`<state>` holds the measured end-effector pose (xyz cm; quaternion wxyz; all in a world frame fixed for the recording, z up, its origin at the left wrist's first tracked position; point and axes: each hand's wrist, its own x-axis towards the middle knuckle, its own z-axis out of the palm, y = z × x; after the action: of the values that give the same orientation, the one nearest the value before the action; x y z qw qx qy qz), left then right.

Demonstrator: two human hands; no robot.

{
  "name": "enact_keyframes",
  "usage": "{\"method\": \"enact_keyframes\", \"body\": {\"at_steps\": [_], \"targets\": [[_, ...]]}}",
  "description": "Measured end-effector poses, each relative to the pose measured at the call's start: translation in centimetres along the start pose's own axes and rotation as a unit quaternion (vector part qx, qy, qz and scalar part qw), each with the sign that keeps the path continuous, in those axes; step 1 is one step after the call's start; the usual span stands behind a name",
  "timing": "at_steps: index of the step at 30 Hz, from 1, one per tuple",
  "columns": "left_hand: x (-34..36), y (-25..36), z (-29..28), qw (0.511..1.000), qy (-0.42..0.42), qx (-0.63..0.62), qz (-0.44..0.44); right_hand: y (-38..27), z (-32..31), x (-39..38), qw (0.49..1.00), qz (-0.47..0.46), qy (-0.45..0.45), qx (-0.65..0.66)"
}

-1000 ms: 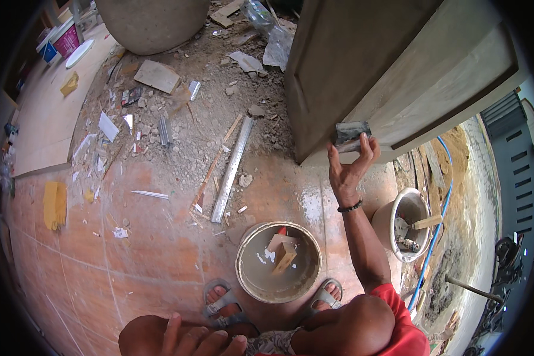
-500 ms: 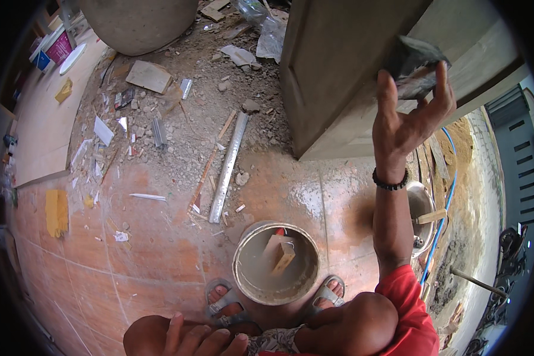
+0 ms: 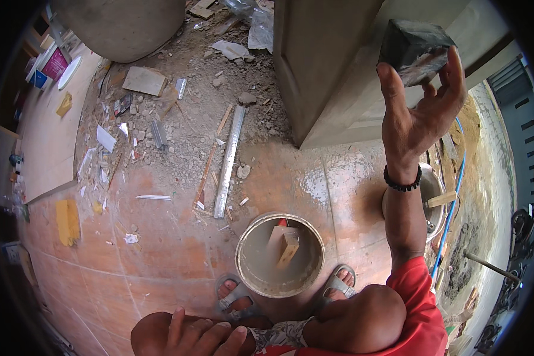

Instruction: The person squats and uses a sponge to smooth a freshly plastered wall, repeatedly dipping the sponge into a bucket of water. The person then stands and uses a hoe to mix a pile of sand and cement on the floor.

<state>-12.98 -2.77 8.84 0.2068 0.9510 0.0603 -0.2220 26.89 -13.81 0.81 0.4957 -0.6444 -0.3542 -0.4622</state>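
My right hand (image 3: 418, 127) is raised at the upper right, its thumb and fingers gripping the sides of a dark grey block (image 3: 412, 50). The block has flat faces and a paler, smeared edge; its material I cannot make out. Behind it stands a grey plastered pillar (image 3: 332, 65) with recessed panels, and whether the block touches that surface is unclear. Low in the picture, my left hand (image 3: 204, 335) lies over my left knee with its fingers stretched out and holding nothing.
Between my feet stands a round bucket (image 3: 238, 264) of murky water with a wooden-handled tool (image 3: 288, 249) in it. A second bucket (image 3: 438, 178) is behind my right forearm. Rubble (image 3: 184, 136), a metal strip (image 3: 229, 160) and a yellow sponge-like piece (image 3: 67, 222) lie leftward. A blue hose (image 3: 451, 213) runs at right.
My right hand and the block have shifted slightly right, and more of the block's faces now shows. The whole view has shifted a little. My left hand stays on the knee.
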Motion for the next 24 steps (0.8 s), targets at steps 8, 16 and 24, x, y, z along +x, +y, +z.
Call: {"method": "enact_keyframes", "body": {"at_steps": [8,16,24], "targets": [[0.1,0.8,-0.7,1.000,0.018,-0.019,-0.009,5.7,-1.2,-18.0,0.981,0.099,-0.134,-0.099],[-0.1,0.6,-0.7,1.000,-0.016,-0.007,-0.026,1.1,-1.4,-5.9,0.996,0.061,-0.024,-0.055],[-0.1,1.1,-0.7,1.000,0.010,-0.027,-0.002,5.5,0.5,-14.8,0.995,0.030,-0.047,-0.087]]}}
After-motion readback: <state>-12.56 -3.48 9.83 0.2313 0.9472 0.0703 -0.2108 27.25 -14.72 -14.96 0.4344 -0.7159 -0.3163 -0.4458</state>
